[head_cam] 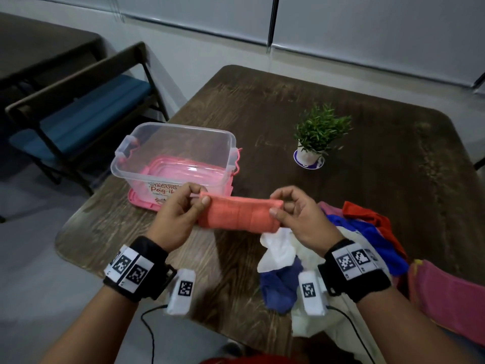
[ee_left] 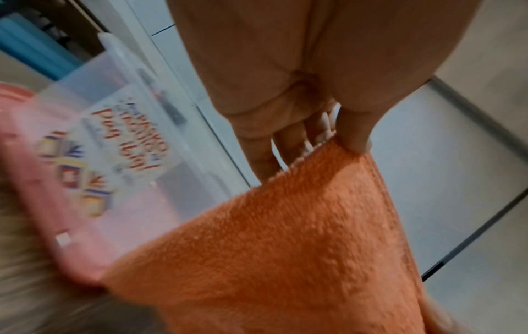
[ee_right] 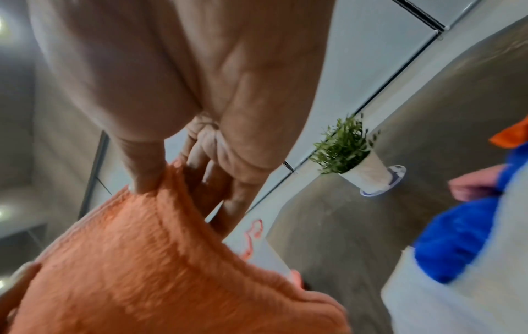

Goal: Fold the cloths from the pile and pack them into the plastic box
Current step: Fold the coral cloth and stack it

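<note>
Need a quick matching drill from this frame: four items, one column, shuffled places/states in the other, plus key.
1. orange cloth
2. plastic box
3. potted plant
4. cloth pile

A. on the table, beyond the right hand
B. heaped by the right wrist
C. pinched at both ends, left hand included
D. standing on its pink lid, no cloths inside

Pairs: 1-C, 2-D, 3-A, 4-B

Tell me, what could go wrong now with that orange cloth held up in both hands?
The left hand and right hand only pinch the folded orange cloth's top corners, so it could slip and unfold. The plastic box sits near the table's edge; a nudge might push it off.
</note>
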Motion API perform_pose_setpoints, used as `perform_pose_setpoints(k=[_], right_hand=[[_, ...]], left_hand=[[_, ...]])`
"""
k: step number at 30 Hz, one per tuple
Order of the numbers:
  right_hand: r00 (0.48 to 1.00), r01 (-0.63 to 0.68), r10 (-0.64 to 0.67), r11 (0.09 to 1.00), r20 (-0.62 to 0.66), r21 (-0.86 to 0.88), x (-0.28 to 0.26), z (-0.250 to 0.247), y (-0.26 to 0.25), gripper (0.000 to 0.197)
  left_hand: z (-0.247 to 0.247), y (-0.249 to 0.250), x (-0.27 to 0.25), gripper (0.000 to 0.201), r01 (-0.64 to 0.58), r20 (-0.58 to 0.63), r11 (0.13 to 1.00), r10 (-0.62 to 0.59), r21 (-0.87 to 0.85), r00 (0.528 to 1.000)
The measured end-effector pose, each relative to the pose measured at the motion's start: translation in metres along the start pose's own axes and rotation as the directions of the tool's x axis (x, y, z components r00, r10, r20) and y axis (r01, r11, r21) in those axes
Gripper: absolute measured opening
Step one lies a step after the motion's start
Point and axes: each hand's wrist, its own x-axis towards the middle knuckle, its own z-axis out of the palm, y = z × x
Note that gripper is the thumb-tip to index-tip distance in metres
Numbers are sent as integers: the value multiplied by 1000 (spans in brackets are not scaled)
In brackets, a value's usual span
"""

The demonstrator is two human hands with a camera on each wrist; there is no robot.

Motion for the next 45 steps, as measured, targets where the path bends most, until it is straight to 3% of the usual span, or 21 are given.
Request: perform_pose_setpoints(k=[3,5,7,10,14,21,25,31,35,38,42,45], right_hand=[[971,-169,180,982,156,-80,-17,-2,48,17],[930,-253,288,952,229,-170,-25,-4,82,17],[888,-331,391,908,241,-256,-31,-6,108,19],[841,-380,482,850,246,-366,-32,-8,131,26],[818,-394,532,795,218,-461,-24,-6,136,43],[913,-295,405,746,55,-598,8,16,147,32],[942,-247,335,717,10,-652,29,29,151,24],[930,-246,366,622,-2,-743,52,45,161,24],[897,-152,429,527,107,-836,51,48,166,73],[902,-179,428,485,54,-856,42,49,169,89],[884,-261,467,444,-27,-857,34,43,171,81],[847,-276,528,341,-60,-899,33,41,166,50]], left_hand=[[-1,-46,-33,17,213,19,977,-214,22,977],[0,-77,-55,26,360,23,931,-362,67,932],[3,-101,-74,23,471,45,877,-476,91,878],[3,-123,-87,10,562,72,817,-573,125,816],[4,-135,-85,10,633,-14,765,-636,119,772],[-8,-159,-81,12,677,-198,679,-649,285,734],[-15,-170,-72,18,713,-255,653,-666,256,701],[-9,-171,-60,22,745,-333,625,-668,234,666],[-18,-181,-60,17,769,-366,561,-677,306,639],[-18,-184,-61,21,787,-408,534,-673,309,617],[-15,-172,-63,30,771,-375,346,-720,535,584],[-12,-170,-61,35,703,-311,282,-747,653,588]])
